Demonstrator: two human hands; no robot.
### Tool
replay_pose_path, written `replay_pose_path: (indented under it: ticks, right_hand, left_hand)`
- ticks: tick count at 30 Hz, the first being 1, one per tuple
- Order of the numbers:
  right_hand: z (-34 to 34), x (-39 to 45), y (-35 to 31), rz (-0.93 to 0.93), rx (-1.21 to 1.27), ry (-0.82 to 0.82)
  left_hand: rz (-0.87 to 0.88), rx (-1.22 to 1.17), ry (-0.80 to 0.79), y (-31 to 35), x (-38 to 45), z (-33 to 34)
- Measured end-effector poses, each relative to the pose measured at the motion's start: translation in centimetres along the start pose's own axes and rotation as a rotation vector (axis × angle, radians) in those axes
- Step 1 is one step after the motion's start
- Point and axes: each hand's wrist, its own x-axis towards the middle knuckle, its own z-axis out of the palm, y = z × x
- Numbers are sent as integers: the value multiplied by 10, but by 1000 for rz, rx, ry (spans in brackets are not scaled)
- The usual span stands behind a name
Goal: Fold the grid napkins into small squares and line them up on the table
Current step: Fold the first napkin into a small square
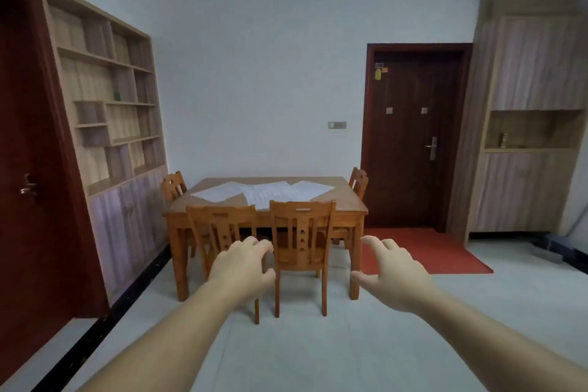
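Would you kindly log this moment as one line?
phase: approach | napkins: unfolded on table | left hand: open, empty | right hand: open, empty | chairs: tucked in

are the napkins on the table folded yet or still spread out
Spread out. The grid napkins lie as large flat overlapping sheets across the wooden table, none folded into small squares.
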Motion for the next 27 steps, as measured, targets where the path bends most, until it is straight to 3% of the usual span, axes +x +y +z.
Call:
replay_pose_path:
  ticks: [14, 27]
  right_hand:
    - [49, 247, 68, 35, -65, -32]
    - [96, 518, 244, -5, -12, -49]
  left_hand:
    - [26, -58, -83, -11, 250, 110]
    - [-16, 13, -68, 78, 520, 205]
